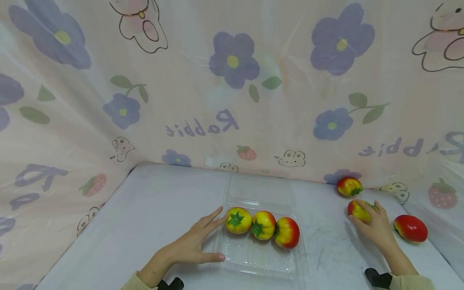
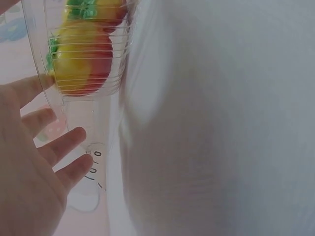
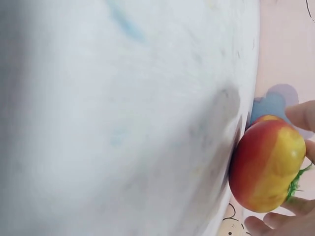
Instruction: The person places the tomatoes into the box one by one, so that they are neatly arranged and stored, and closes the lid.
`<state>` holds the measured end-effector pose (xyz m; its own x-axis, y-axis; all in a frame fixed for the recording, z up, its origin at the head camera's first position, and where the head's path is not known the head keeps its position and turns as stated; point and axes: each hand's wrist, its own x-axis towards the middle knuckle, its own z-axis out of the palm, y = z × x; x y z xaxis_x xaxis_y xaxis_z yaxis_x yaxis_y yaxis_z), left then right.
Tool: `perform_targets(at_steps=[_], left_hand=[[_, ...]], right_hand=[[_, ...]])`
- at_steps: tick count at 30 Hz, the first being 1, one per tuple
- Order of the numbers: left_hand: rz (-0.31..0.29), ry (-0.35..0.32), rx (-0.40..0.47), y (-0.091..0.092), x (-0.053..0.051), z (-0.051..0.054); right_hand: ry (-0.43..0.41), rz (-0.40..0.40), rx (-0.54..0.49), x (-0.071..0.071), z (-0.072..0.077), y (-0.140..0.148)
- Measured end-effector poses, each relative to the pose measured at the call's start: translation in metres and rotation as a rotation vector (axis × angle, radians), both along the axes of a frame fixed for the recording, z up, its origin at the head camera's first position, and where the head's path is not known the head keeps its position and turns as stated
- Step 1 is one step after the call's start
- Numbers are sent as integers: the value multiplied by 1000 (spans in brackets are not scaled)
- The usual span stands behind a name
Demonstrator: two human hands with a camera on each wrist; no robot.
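My left hand [image 1: 192, 239] is spread beside a clear plastic clamshell box [image 1: 253, 259], fingers straight, a fingertip at its left rim. Inside the box three red-and-yellow tomatoes with green calyxes sit in a row: the left tomato [image 1: 238, 220], the middle tomato [image 1: 263, 225] and the right tomato [image 1: 287, 233]. Through the box wall, the left wrist view shows a tomato [image 2: 83, 59] near that fingertip. On the right, my right hand [image 1: 377, 225] holds another tomato [image 1: 359, 211] between thumb and fingers. Its red and yellow side [image 3: 266, 164] faces the right wrist camera.
Behind the right hand another tomato [image 1: 349, 187] lies by the back edge, and a redder tomato [image 1: 411, 228] lies to its right. The box's lid [image 1: 259, 191] is folded back flat. A patterned curtain [image 1: 275, 121] hangs behind the white table [image 1: 163, 193].
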<state>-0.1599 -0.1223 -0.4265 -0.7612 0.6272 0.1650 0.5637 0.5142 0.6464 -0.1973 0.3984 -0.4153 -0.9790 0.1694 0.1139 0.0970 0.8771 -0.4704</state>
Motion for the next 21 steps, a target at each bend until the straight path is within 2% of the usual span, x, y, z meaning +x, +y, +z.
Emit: perform_targets(at_steps=[7, 21], left_hand=[[0, -15, 15, 0, 1, 1], [0, -19, 25, 0, 1, -1]], right_hand=[[-23, 7, -23, -3, 0, 3], [10, 7, -68, -1, -1, 4]])
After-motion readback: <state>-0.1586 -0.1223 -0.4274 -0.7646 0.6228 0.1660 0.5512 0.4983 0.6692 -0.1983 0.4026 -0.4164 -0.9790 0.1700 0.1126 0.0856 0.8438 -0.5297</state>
